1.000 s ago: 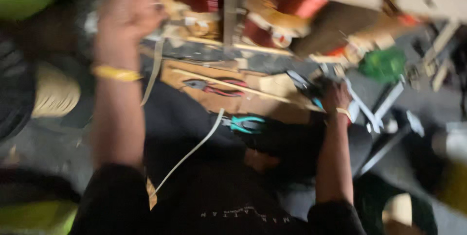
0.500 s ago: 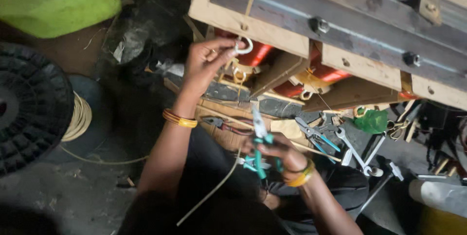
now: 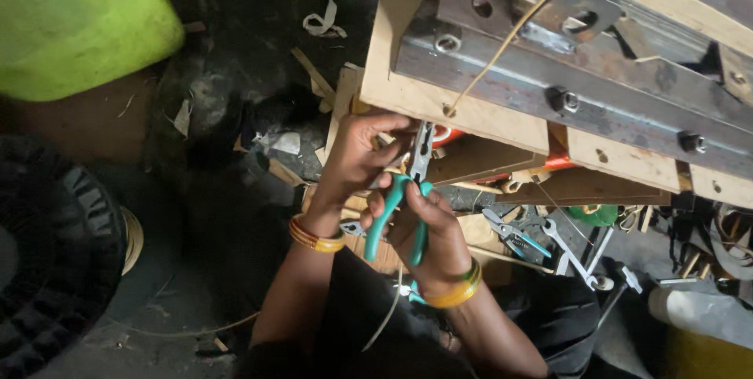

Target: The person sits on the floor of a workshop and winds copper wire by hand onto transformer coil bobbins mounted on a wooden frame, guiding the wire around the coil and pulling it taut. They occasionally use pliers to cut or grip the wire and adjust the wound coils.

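Teal-handled steel pliers [image 3: 404, 203] gripped by right hand [image 3: 427, 230], left hand [image 3: 357, 155].

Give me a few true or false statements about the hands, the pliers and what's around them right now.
1. The right hand grips pliers with teal handles. True.
2. The left hand rests flat on the floor. False: it is raised at the pliers' head, fingers pinched.
3. A lime-green container sits at upper left. True.
4. The wrists are bare. False: both wear yellow bangles.
5. Spanners lie right of the hands. True.
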Demonstrator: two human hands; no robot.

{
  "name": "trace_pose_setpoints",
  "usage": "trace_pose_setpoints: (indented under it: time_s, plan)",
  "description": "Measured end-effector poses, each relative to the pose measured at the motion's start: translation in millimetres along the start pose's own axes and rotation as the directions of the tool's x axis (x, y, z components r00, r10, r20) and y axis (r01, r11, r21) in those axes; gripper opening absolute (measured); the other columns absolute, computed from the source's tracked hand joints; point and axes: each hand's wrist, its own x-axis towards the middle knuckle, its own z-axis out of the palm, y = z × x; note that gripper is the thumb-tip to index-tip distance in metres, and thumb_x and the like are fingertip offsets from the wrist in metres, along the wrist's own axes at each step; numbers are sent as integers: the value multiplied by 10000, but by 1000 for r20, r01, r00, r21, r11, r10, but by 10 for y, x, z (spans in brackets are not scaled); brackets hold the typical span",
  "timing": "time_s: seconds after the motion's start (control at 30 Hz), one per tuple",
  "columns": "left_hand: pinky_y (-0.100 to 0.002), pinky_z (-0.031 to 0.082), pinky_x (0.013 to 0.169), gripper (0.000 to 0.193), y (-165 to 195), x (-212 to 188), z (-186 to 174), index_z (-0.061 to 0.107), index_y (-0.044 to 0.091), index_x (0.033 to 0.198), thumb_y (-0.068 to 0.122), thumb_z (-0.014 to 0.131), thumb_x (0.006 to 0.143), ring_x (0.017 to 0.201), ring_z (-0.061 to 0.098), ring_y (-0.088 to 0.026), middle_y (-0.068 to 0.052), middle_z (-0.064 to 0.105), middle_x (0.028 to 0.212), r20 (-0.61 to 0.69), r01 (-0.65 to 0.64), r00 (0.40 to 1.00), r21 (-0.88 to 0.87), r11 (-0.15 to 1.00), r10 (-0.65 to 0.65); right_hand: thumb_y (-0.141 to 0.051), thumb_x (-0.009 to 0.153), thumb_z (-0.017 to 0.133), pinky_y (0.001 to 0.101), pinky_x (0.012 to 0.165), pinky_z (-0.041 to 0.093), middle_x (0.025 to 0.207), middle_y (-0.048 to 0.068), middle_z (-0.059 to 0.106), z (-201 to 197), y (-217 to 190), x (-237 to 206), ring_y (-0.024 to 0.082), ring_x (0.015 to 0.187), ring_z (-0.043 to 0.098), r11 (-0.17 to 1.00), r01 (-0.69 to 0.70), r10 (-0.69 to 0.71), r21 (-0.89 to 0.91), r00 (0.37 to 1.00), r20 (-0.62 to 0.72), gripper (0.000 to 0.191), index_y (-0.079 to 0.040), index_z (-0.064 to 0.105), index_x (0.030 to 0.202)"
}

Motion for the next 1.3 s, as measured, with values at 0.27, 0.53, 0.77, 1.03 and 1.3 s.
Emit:
trace_pose_setpoints:
  time_s: [0.27,0.53,0.77,1.03,1.3]
  plan:
    - [-257,555,893,220,333,-75,180,683,-82,1199,42,649,1020,991,672,-127,-101,735,1092,-56,-2,998,42,999,5,-348,1086,568,399,963,459,989,93,574,109,226,-1,254,979,570,961,-23,4,274,997,72,320,-41,557,1175]
    - [-257,551,938,239,450,-232,623,664,-50,1279,91,676,1087,1038,674,-146,-111,711,1156,-302,-107,938,205,973,167,-270,1123,588,383,892,529,1086,142,700,-196,-25,-197,233,984,673,991,-130,122,37,979,163,321,-3,630,1296]
    - [-275,549,810,176,6,-976,1213,693,26,1261,61,660,1091,945,700,-165,-79,739,1082,-444,203,870,720,664,215,-177,1080,625,463,1079,477,1386,175,655,-1981,-292,-1034,312,1261,611,344,357,69,-868,913,402,356,-39,639,1407]
    - [-455,517,823,188,-1076,-2414,2262,748,124,868,256,732,735,968,706,-327,-92,741,950,139,-100,952,983,152,-273,-281,879,636,490,757,545,910,174,731,-4207,-273,-1770,366,860,711,-748,-225,-184,-624,974,-131,240,-75,708,978]
    - [-406,572,672,233,-1041,-2418,2172,751,93,1153,173,622,976,751,735,-303,-144,741,881,-310,458,886,709,536,-346,-407,866,722,481,971,489,1198,181,666,-4283,-28,-1816,362,1162,612,-638,-225,-248,-736,965,-80,516,-35,635,1213]
